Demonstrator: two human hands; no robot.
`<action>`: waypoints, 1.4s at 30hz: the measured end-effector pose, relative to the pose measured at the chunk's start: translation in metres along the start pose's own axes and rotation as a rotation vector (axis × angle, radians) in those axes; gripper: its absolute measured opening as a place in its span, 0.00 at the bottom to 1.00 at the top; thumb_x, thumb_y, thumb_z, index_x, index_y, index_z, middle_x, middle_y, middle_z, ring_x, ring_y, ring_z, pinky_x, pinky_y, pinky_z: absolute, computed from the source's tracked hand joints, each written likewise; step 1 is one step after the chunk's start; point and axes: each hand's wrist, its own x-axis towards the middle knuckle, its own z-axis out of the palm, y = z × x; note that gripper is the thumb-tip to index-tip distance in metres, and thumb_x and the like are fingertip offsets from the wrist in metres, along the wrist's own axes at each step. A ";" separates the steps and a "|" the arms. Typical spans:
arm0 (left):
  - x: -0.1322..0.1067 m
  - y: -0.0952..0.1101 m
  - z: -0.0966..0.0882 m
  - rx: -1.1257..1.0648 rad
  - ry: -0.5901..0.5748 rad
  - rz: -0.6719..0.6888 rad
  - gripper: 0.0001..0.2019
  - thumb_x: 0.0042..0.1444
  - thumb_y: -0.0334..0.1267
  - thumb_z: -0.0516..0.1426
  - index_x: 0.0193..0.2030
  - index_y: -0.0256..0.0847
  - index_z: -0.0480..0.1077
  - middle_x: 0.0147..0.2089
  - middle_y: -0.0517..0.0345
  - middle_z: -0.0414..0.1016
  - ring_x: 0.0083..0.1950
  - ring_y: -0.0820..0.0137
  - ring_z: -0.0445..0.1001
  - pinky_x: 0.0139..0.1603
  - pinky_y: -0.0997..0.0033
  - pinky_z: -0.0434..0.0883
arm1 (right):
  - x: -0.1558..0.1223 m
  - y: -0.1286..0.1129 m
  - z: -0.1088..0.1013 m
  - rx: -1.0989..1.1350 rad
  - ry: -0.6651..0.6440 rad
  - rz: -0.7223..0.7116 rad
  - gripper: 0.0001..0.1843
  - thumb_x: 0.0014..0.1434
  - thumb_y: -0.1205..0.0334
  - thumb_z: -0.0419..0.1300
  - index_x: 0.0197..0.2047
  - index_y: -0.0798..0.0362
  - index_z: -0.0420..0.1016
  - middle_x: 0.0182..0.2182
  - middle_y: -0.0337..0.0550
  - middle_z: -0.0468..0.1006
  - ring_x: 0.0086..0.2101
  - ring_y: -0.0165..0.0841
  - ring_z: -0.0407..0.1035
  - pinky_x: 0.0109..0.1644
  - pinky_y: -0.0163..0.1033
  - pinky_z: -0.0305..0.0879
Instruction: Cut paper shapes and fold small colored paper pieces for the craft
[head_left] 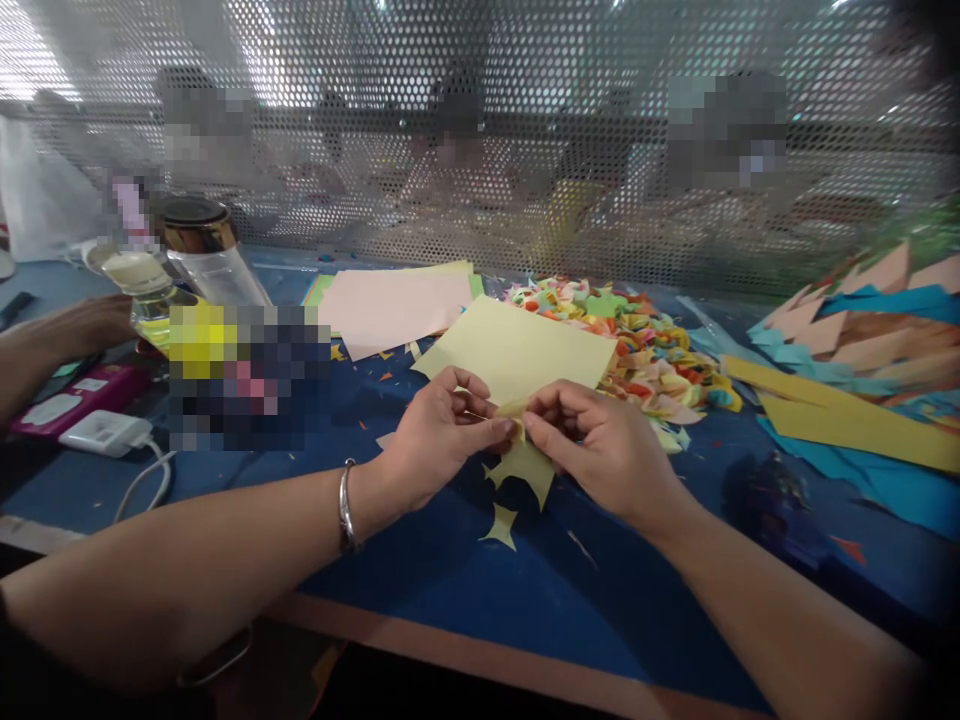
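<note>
Over the middle of the blue table, my left hand (446,435) and my right hand (596,445) pinch a pale yellow sheet of paper (525,345) between thumbs and fingers. The two sets of fingertips nearly meet at its near side. Below them the paper's near edge hangs down, cut into curved, pointed shapes. A small yellow scrap (501,527) with pointed corners lies on the table just under that edge. My fingertips cover part of the paper, so I cannot tell whether it is folded or torn there.
Behind the sheet is a heap of colourful paper pieces (660,365), left of it a stack of pink paper (405,305). Cut orange and blue paper (862,340) lies right. Bottles (206,245), a white charger (105,432) and another person's arm (60,345) are left. A perforated metal screen (525,130) stands behind.
</note>
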 end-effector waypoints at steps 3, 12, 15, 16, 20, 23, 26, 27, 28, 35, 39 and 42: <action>-0.001 -0.001 0.002 -0.045 0.007 -0.004 0.27 0.41 0.39 0.75 0.39 0.40 0.63 0.27 0.69 0.73 0.28 0.77 0.76 0.37 0.70 0.77 | -0.001 0.001 0.002 -0.011 0.009 -0.016 0.11 0.63 0.54 0.61 0.34 0.52 0.75 0.23 0.39 0.76 0.23 0.28 0.66 0.25 0.34 0.63; 0.002 -0.002 -0.005 0.144 -0.037 0.019 0.21 0.46 0.34 0.69 0.40 0.42 0.61 0.30 0.67 0.73 0.31 0.77 0.72 0.37 0.70 0.72 | -0.004 -0.006 -0.002 -0.013 -0.007 -0.025 0.14 0.66 0.51 0.60 0.34 0.51 0.75 0.21 0.36 0.71 0.20 0.27 0.63 0.21 0.32 0.60; 0.004 -0.001 -0.008 0.211 -0.114 0.046 0.21 0.47 0.34 0.68 0.40 0.43 0.60 0.31 0.66 0.72 0.32 0.75 0.73 0.38 0.68 0.71 | -0.005 -0.005 -0.004 0.023 -0.033 0.019 0.14 0.66 0.51 0.59 0.33 0.51 0.75 0.21 0.34 0.69 0.17 0.26 0.62 0.20 0.33 0.59; 0.004 -0.001 -0.009 0.235 -0.136 0.065 0.20 0.48 0.34 0.68 0.41 0.43 0.60 0.32 0.66 0.71 0.32 0.75 0.73 0.37 0.69 0.71 | -0.005 -0.004 -0.004 0.046 -0.041 0.044 0.15 0.66 0.51 0.59 0.32 0.51 0.75 0.21 0.34 0.69 0.17 0.26 0.62 0.20 0.33 0.59; 0.006 0.002 -0.013 0.378 -0.220 0.175 0.16 0.53 0.35 0.66 0.41 0.43 0.61 0.33 0.66 0.69 0.31 0.77 0.69 0.34 0.70 0.67 | -0.003 -0.003 -0.006 0.090 -0.052 0.103 0.15 0.64 0.51 0.60 0.31 0.51 0.76 0.20 0.35 0.70 0.16 0.26 0.62 0.20 0.33 0.57; 0.007 0.004 -0.015 0.452 -0.284 0.262 0.12 0.56 0.35 0.63 0.41 0.44 0.63 0.33 0.65 0.68 0.31 0.77 0.67 0.34 0.71 0.67 | -0.001 -0.003 -0.008 0.098 -0.038 0.105 0.15 0.63 0.51 0.61 0.30 0.52 0.75 0.20 0.35 0.71 0.17 0.26 0.63 0.20 0.33 0.56; 0.005 0.007 -0.014 0.495 -0.341 0.303 0.07 0.58 0.34 0.62 0.41 0.43 0.67 0.33 0.64 0.70 0.32 0.75 0.68 0.35 0.70 0.68 | -0.001 -0.004 -0.009 0.096 -0.042 0.121 0.15 0.62 0.50 0.61 0.30 0.52 0.75 0.20 0.35 0.71 0.16 0.26 0.63 0.19 0.33 0.53; 0.005 0.008 -0.013 0.507 -0.349 0.302 0.06 0.58 0.34 0.61 0.41 0.43 0.69 0.33 0.63 0.71 0.33 0.75 0.69 0.36 0.70 0.69 | -0.001 -0.004 -0.010 0.090 -0.047 0.122 0.15 0.63 0.50 0.61 0.31 0.52 0.75 0.20 0.35 0.71 0.16 0.26 0.62 0.18 0.33 0.52; 0.004 0.010 -0.013 0.512 -0.341 0.290 0.06 0.57 0.35 0.62 0.40 0.43 0.70 0.33 0.62 0.73 0.33 0.74 0.70 0.37 0.69 0.70 | -0.002 -0.004 -0.010 0.082 -0.051 0.120 0.15 0.63 0.50 0.61 0.31 0.52 0.75 0.20 0.35 0.70 0.17 0.26 0.62 0.19 0.33 0.52; 0.006 0.010 -0.015 0.429 -0.203 0.170 0.07 0.55 0.37 0.66 0.38 0.42 0.73 0.34 0.58 0.77 0.35 0.71 0.77 0.41 0.68 0.74 | -0.001 -0.005 -0.022 -0.066 -0.050 0.062 0.13 0.64 0.51 0.60 0.33 0.51 0.75 0.21 0.36 0.72 0.19 0.28 0.64 0.22 0.34 0.59; 0.005 0.010 -0.016 0.418 -0.184 0.199 0.06 0.55 0.36 0.66 0.38 0.43 0.74 0.34 0.57 0.78 0.35 0.71 0.77 0.41 0.69 0.74 | -0.024 -0.003 -0.045 -0.326 -0.007 0.020 0.11 0.65 0.52 0.60 0.34 0.49 0.76 0.25 0.40 0.77 0.21 0.31 0.69 0.24 0.36 0.63; 0.002 0.011 -0.014 0.431 -0.176 0.181 0.06 0.55 0.37 0.66 0.37 0.42 0.74 0.34 0.56 0.78 0.34 0.71 0.76 0.40 0.68 0.74 | -0.068 0.006 -0.071 -0.571 0.117 0.003 0.09 0.65 0.51 0.61 0.39 0.45 0.79 0.30 0.43 0.83 0.25 0.37 0.76 0.27 0.40 0.68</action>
